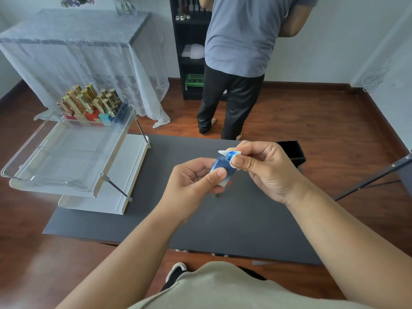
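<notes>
My left hand (pixel 191 179) grips a small blue bottle (pixel 220 165) by its body, thumb across the front, above the dark grey mat (pixel 200 219). The bottle has no cap on, and its blue neck points up and to the right. My right hand (pixel 265 168) pinches a white wipe (pixel 234 155) against the bottle's neck, thumb and fingers curled round it. The lower part of the bottle is hidden behind my left thumb.
A two-tier clear and white rack (pixel 73 161) stands at the mat's left, with several gold-capped bottles (pixel 89 101) at its back. A black box (pixel 289 150) sits behind my right hand. A person (pixel 236 63) stands beyond the table by a black shelf (pixel 189 52). A draped table (pixel 78 52) is far left.
</notes>
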The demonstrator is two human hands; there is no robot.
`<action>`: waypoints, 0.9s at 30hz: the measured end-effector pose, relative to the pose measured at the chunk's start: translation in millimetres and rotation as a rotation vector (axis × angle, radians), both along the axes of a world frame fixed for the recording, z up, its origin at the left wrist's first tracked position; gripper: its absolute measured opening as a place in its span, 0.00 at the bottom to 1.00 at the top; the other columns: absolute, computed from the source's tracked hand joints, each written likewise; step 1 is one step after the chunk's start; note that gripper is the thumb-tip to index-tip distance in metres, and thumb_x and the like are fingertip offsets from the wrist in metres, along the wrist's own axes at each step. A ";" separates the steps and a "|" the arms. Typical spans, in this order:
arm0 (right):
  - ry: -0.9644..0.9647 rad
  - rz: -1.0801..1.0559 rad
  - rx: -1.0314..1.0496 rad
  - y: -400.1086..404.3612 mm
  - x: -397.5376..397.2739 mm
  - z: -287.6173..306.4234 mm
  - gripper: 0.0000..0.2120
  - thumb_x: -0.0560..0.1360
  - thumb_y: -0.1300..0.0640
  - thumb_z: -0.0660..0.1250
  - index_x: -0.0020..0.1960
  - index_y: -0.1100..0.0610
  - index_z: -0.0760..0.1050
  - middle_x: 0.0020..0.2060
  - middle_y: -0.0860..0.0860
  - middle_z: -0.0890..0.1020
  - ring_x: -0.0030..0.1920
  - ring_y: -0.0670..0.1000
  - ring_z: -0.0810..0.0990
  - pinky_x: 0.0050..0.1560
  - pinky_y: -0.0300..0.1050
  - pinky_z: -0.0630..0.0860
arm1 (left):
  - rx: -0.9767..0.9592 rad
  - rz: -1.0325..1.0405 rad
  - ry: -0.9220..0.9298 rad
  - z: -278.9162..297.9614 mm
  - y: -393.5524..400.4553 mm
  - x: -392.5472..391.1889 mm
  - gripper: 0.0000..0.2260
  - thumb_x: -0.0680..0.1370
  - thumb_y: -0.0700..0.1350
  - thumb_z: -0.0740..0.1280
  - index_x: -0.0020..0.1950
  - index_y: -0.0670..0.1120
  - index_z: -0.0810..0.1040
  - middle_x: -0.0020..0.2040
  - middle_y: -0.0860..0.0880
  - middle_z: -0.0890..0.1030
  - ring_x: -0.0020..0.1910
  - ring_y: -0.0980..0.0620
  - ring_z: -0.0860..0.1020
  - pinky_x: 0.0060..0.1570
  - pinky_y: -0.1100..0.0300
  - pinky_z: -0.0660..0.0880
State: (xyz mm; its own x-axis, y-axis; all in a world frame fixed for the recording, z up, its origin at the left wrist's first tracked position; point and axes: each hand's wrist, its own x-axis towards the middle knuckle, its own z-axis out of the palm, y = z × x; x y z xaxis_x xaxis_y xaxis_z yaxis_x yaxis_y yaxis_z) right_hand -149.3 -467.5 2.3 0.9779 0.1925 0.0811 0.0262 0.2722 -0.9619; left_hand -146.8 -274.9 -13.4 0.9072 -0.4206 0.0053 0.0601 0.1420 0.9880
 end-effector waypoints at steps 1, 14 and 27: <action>-0.003 -0.017 -0.003 1.4 -0.5 -0.6 0.08 0.69 0.61 0.72 0.43 0.65 0.81 0.38 0.47 0.85 0.43 0.46 0.82 0.46 0.37 0.76 | 0.001 0.015 0.001 -0.1 -0.6 -0.3 0.11 0.72 0.49 0.72 0.52 0.46 0.85 0.47 0.41 0.87 0.46 0.43 0.84 0.49 0.48 0.82; 0.203 -0.135 0.275 17.5 -8.0 -11.6 0.08 0.71 0.55 0.69 0.34 0.53 0.83 0.31 0.43 0.78 0.34 0.41 0.73 0.37 0.32 0.70 | -0.036 0.250 -0.011 -3.9 -17.8 -9.5 0.08 0.73 0.50 0.74 0.52 0.53 0.86 0.44 0.49 0.88 0.44 0.53 0.85 0.45 0.54 0.83; 0.643 -0.325 0.306 -4.8 -8.9 -86.6 0.08 0.74 0.60 0.70 0.52 0.60 0.84 0.43 0.50 0.85 0.36 0.45 0.79 0.39 0.36 0.78 | -0.094 0.299 0.224 -17.2 -11.3 -6.8 0.11 0.69 0.55 0.74 0.49 0.54 0.87 0.46 0.50 0.87 0.49 0.50 0.85 0.42 0.62 0.80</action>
